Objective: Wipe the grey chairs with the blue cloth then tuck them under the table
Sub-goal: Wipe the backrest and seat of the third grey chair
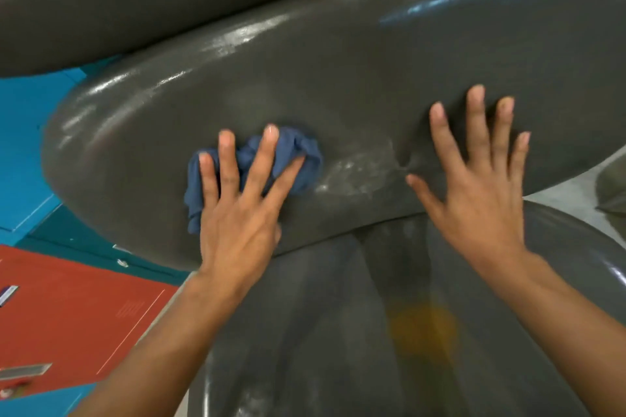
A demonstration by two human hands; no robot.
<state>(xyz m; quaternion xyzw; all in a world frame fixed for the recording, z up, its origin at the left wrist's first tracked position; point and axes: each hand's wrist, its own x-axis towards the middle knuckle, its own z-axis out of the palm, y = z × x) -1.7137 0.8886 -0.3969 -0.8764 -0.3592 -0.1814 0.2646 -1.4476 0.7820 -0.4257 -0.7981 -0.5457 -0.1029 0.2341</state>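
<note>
Nearest the lens: two bare forearms reaching forward over a grey chair seat [338, 332] with a yellowish smear on it.

Left hand [240, 200]: fingers straight and spread, pressing flat on the blue cloth [291, 156]. The cloth is bunched under the palm and fingers, on the curved grey chair back [305, 78], left of centre. Not a curled grip; the cloth is pinned by pressure, which I judge suits rubbing it across the surface.

Right hand [474, 186]: open, fingers straight and splayed, lying flat on the same backrest, well to the right of the cloth and holding nothing. Likely bracing the chair so it does not shift under the wiping push.

Between the hands: a pale scuffed patch and a small dimple in the plastic. Probably the next area to wipe.

Edges and room: the backrest's rounded left end is near the cloth, with blue and red floor [67, 308] beyond it. More unwiped grey surface runs to the right and upward. Another grey curved body crosses the top of the view, close above the backrest; cannot tell what it belongs to. No desk visible, so tucking is still ahead.
</note>
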